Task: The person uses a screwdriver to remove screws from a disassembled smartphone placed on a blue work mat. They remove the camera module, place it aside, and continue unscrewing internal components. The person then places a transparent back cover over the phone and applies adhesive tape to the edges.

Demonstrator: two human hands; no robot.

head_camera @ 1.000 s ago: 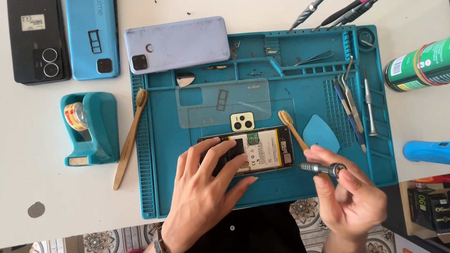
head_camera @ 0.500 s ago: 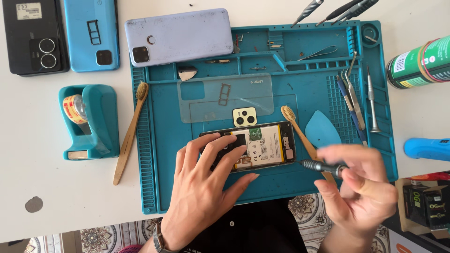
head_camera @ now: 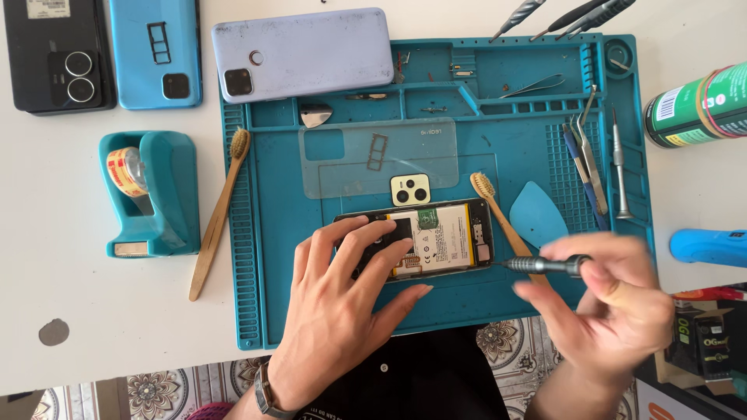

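Head view, change: the right hand [head_camera: 603, 311] had shifted right and slightly up since half a second before, and its slim grey metal screwdriver [head_camera: 545, 265] now lay level, tip at the phone's right end.
Left hand [head_camera: 342, 311]: fingers spread flat, pressing on the left half of the opened black phone with its yellow-edged battery exposed [head_camera: 424, 239]; it had kept that place.
Right hand: fingers pinched together round the screwdriver's knurled handle, blurred.
Phone: lying flat, lengthwise, on the teal ribbed rubber work mat [head_camera: 264, 311], near its front middle.
Mat items: a clear plastic phone cover [head_camera: 373, 155] behind the phone; a small pale square camera module [head_camera: 410, 189] between them; a bamboo brush [head_camera: 498, 214] just right of the phone.
Bench [head_camera: 78, 311]: white, smooth; a teal tape dispenser [head_camera: 156, 194] well left of the mat.
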